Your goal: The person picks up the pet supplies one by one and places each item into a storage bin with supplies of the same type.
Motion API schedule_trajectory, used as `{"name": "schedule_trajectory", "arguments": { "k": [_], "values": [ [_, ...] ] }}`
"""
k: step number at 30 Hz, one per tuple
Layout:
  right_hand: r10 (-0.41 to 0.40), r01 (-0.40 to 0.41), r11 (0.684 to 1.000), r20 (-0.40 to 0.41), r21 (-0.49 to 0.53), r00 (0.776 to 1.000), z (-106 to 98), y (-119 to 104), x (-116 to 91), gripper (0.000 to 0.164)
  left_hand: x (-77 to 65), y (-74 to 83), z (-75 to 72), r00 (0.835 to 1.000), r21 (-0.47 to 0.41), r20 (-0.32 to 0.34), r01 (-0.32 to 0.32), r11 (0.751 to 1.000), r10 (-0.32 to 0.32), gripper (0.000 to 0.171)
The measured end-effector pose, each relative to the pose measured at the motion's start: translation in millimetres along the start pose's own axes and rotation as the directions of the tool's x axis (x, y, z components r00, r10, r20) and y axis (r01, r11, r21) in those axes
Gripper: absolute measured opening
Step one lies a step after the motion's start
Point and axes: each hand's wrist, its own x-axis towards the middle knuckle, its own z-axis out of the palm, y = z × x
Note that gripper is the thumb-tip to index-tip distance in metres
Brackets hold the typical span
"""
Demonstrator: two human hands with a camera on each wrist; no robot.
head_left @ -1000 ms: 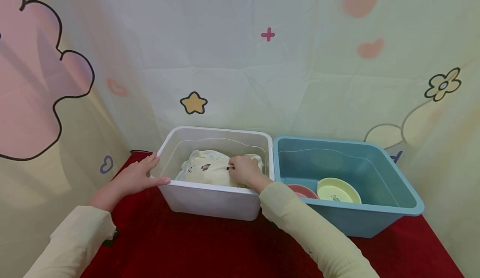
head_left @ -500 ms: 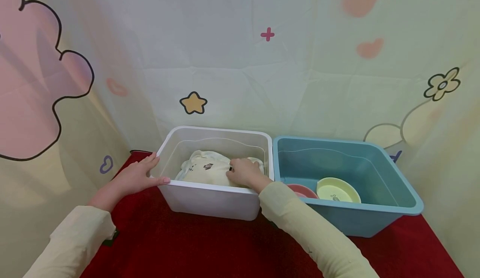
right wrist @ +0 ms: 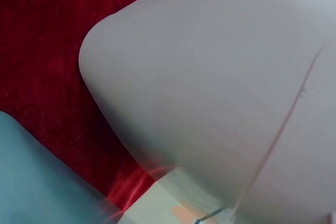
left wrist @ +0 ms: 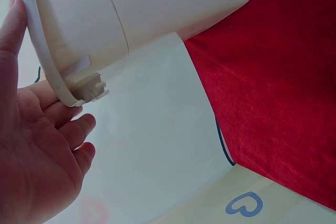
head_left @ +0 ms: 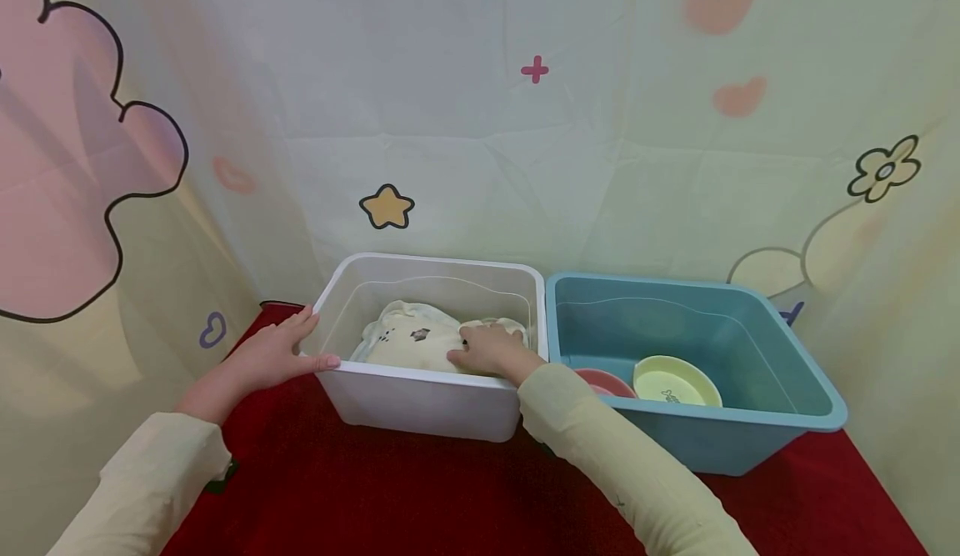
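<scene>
A white plastic bin (head_left: pixel 420 393) stands on the red cloth. Inside it lies a bunched cream printed cloth (head_left: pixel 408 348) with small dark prints. My right hand (head_left: pixel 491 349) reaches over the near rim into the bin and grips the cream cloth, thumb to the left. Some of its fingertips are hidden in the folds. My left hand (head_left: pixel 273 352) holds the bin's near left corner, thumb on the front rim. In the left wrist view the left fingers (left wrist: pixel 76 129) bend under the rim (left wrist: pixel 44 61). The right wrist view shows the bin's outer wall (right wrist: pixel 199 77) without the hand.
A blue bin (head_left: pixel 720 448) stands against the white bin's right side. Inside are a pale yellow dish (head_left: pixel 675 377) and a red dish (head_left: pixel 603 381), partly hidden by the rim. A printed curtain (head_left: pixel 450 164) hangs behind. The red cloth (head_left: pixel 390 498) covers the table.
The cream cloth's dark print has shifted slightly right, toward my right hand. That hand's fingers have moved a little, and cloth now bulges behind them. My left hand has stayed put.
</scene>
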Motion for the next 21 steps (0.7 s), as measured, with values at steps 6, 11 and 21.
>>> {"name": "schedule_trajectory", "arguments": {
  "k": [6,11,21],
  "values": [
    [-0.015,0.015,1.0,0.009,0.008,1.0,-1,1,-2,0.057,0.2,-0.2,0.3,1.0,0.001,-0.002,-0.003,1.0,0.003,0.096],
    [-0.024,0.024,0.999,-0.002,0.023,1.0,-2,3,-3,0.061,1.6,-1.7,1.5,1.0,0.003,-0.004,-0.008,1.0,0.008,0.096],
    [-0.05,0.05,0.999,-0.025,-0.001,0.998,-8,-3,-11,0.061,2.1,-1.7,0.7,1.0,0.011,0.006,0.001,1.0,-0.001,0.098]
  ]
}}
